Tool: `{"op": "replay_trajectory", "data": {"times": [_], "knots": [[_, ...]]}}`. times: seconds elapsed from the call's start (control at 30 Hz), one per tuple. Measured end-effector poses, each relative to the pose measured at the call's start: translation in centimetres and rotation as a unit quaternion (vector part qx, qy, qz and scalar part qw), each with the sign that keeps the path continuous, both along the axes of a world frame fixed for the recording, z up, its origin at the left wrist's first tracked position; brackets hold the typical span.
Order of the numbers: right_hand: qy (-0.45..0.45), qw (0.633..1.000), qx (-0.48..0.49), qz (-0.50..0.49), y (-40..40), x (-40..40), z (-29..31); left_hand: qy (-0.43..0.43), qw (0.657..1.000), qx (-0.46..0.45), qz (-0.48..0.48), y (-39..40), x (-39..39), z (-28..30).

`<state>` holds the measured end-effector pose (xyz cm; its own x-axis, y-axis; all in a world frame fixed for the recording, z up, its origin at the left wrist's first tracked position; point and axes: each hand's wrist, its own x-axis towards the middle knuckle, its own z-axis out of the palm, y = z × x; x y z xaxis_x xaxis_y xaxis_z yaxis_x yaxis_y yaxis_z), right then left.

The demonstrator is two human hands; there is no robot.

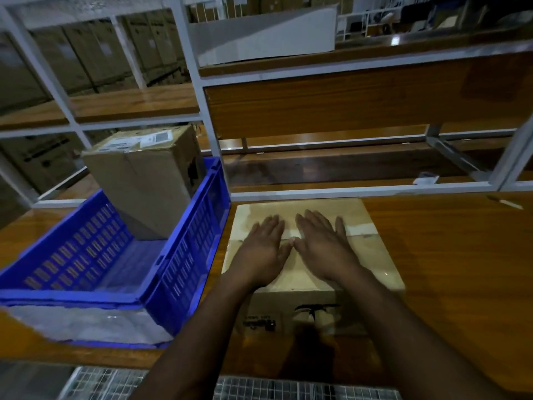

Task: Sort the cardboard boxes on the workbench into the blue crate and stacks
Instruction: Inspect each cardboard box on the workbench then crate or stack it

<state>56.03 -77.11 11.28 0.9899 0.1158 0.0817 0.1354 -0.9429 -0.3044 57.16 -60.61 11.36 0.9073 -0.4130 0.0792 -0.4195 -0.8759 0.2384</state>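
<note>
— Where's the box being handled?

— The flat cardboard box [314, 243] lies on the wooden surface [450, 255], right in front of the person and just beside the blue crate [184, 255], on the crate's right. Its top is taped, and dark print shows on the near side face.

— And the hands?

— Both lie on the box top, palms down. The left hand [264, 252] has its fingers straight and together; the right hand [323, 246] has them straight and slightly spread. Neither grips anything. The thumbs point toward each other and look as if they touch at the tips.

— What's in the crate?

— A tall cardboard box [144, 180] stands at the far end, tilted a little, with white labels on its top. The near part of the crate floor shows something pale and glossy, perhaps plastic film; I can't tell for sure.

— Anything around that?

— A white metal frame [199, 82] with wooden shelves [346, 105] rises behind the surface. Blurred stacks of cartons [86, 59] fill the background at left. A small white slip [427, 178] lies on a lower shelf at right.
</note>
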Motion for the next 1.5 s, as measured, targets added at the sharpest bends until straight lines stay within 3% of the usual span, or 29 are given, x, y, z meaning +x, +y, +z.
{"op": "replay_trajectory", "data": {"times": [0.3, 0.6, 0.8, 1.0, 1.27, 1.5], "knots": [[0.013, 0.999, 0.049, 0.005, 0.8, 2.0, 1.1, 0.015, 1.000, 0.005, -0.019, -0.8, 1.5, -0.3], [-0.044, 0.994, -0.066, -0.079, 2.5, 4.6, 1.2, -0.001, 0.998, 0.019, 0.052, -0.8, 4.2, -0.1], [-0.027, 0.996, -0.049, -0.075, 1.8, 5.1, 0.4, 0.017, 0.998, 0.034, 0.047, -0.4, 5.1, -0.4], [-0.031, 0.981, -0.024, -0.191, -0.7, 4.0, -0.6, -0.001, 0.994, 0.028, 0.101, 1.8, 5.3, -0.4], [-0.032, 0.972, -0.009, -0.234, -2.1, 3.6, -0.5, 0.049, 0.982, -0.082, 0.164, 3.7, 6.2, -0.9], [-0.024, 0.948, 0.052, -0.313, -2.3, 2.7, -0.1, 0.030, 0.968, -0.157, 0.193, 3.8, 5.1, -0.5]]}}
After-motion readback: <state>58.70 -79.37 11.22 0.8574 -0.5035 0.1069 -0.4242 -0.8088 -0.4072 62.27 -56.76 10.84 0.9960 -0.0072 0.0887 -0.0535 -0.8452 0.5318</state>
